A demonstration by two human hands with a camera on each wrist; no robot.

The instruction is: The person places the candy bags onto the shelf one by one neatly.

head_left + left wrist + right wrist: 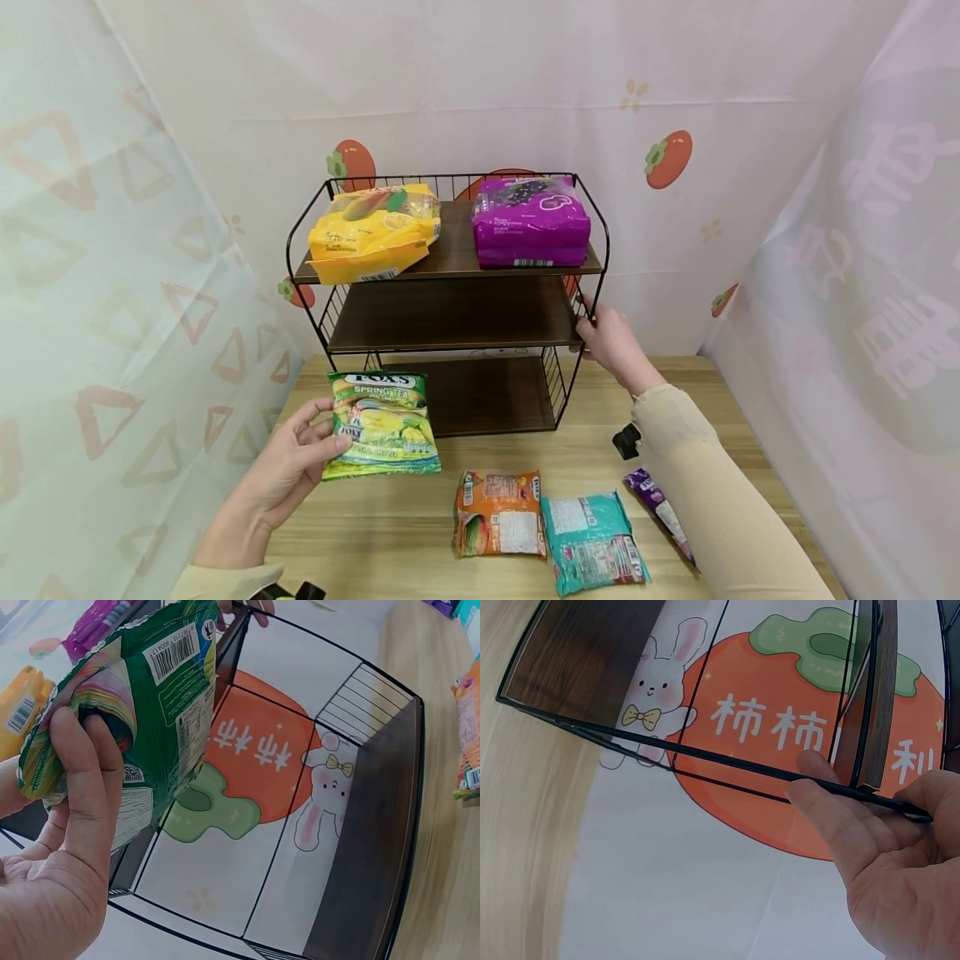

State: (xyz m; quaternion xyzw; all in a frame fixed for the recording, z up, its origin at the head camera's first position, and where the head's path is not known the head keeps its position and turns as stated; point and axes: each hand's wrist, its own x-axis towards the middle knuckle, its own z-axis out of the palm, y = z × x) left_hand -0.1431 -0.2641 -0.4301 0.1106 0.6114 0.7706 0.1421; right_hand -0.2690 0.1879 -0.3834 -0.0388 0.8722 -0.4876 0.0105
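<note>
My left hand [303, 454] pinches a green bag of Fox's Spring Tea candy [386, 425] between thumb and fingers, held up in front of the rack's lower left. Its printed back and barcode face the left wrist view. The right hand [613, 342] is at the right side of a three-tier rack [457, 337] with dark wooden shelves and black wire sides. In the right wrist view, the fingers [832, 817] and thumb are bent around the rack's black wire frame [742, 763], beside the middle shelf's edge.
On the top shelf lie a yellow bag [375, 229] and a purple bag [528, 221]. Orange [500, 514], teal [595, 540] and dark purple candy bags [660, 512] lie on the wooden table [360, 533] in front. Patterned cloth [480, 75] hangs behind and at both sides.
</note>
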